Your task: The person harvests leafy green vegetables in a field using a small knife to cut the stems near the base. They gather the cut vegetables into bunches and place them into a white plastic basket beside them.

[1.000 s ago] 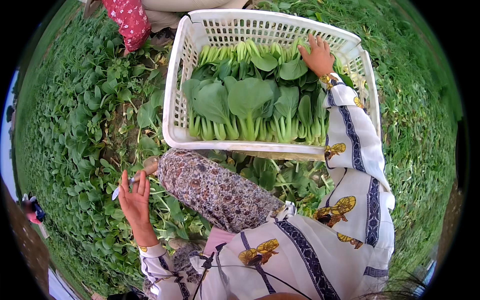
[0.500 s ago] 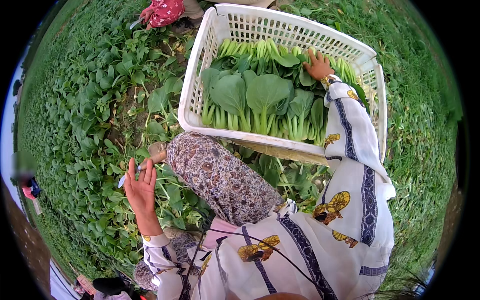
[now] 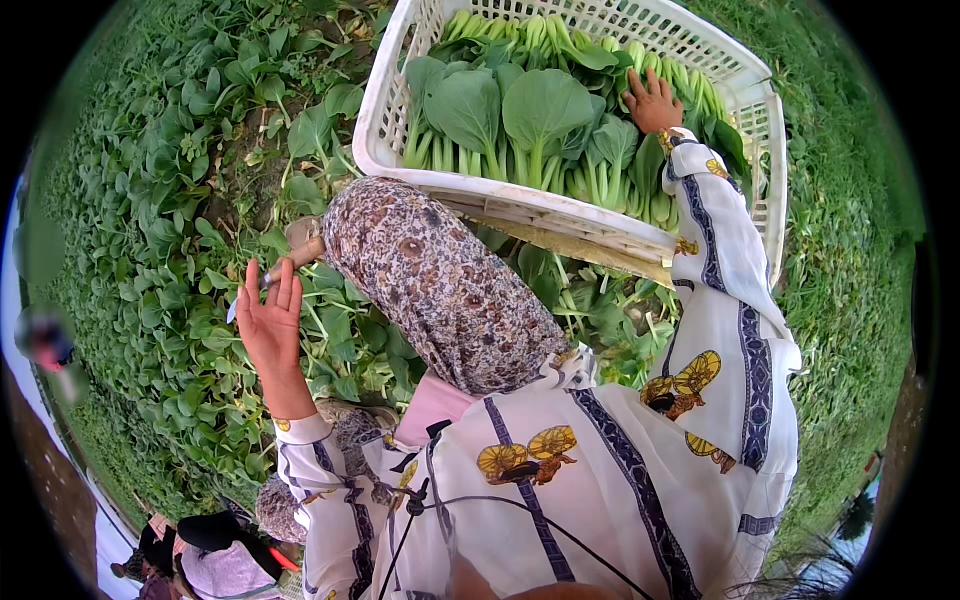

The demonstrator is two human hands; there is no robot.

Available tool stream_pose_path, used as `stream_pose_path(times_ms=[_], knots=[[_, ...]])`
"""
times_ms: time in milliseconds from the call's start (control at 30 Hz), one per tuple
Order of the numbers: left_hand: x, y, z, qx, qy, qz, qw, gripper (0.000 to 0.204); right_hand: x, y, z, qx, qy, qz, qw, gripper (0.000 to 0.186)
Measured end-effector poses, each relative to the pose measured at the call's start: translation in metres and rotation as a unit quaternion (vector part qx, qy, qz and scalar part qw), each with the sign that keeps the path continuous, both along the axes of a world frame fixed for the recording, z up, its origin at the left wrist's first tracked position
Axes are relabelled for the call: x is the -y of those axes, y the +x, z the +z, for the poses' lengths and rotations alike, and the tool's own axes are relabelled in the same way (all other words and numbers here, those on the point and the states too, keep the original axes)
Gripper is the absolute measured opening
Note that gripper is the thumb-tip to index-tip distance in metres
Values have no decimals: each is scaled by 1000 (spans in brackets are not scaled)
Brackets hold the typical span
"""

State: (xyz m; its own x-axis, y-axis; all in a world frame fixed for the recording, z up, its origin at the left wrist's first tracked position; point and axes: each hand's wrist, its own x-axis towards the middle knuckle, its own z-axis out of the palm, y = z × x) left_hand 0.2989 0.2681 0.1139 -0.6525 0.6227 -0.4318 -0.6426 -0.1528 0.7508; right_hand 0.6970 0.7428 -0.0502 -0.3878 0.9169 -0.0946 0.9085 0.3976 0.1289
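My right hand (image 3: pixel 654 103) rests with fingers spread on the greens at the right side of a white plastic crate (image 3: pixel 372 150). Under and beside it lie bok choy (image 3: pixel 545 110), packed in rows with broad dark leaves and pale green stalks. My left hand (image 3: pixel 270 325) is held out over the plants, palm up and fingers stretched. Behind its fingers runs a knife (image 3: pixel 308 251) with a wooden handle, its blade tip showing left of the hand. Whether the fingers touch the knife I cannot tell.
My knee in patterned cloth (image 3: pixel 430 285) stands between the left hand and the crate. Growing leafy plants (image 3: pixel 150 230) cover the ground at left. Grass (image 3: pixel 845 220) lies to the right. Other people's clothing (image 3: pixel 225 555) shows at the lower left.
The view has shifted, so crate, knee and left hand appear higher. My right hand stays on the bok choy, its fingers slightly repositioned. The other person's red sleeve at the top is out of view.
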Motion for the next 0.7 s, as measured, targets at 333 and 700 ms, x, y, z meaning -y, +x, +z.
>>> stream_pose_path(times_ms=[333, 700], knots=[[17, 5, -23, -32, -42, 66, 996, 40, 44, -62, 164, -275, 116, 268, 916, 37], [18, -30, -50, 45, -85, 215, 972, 33, 261, -133, 93, 49, -463, 373, 802, 21]])
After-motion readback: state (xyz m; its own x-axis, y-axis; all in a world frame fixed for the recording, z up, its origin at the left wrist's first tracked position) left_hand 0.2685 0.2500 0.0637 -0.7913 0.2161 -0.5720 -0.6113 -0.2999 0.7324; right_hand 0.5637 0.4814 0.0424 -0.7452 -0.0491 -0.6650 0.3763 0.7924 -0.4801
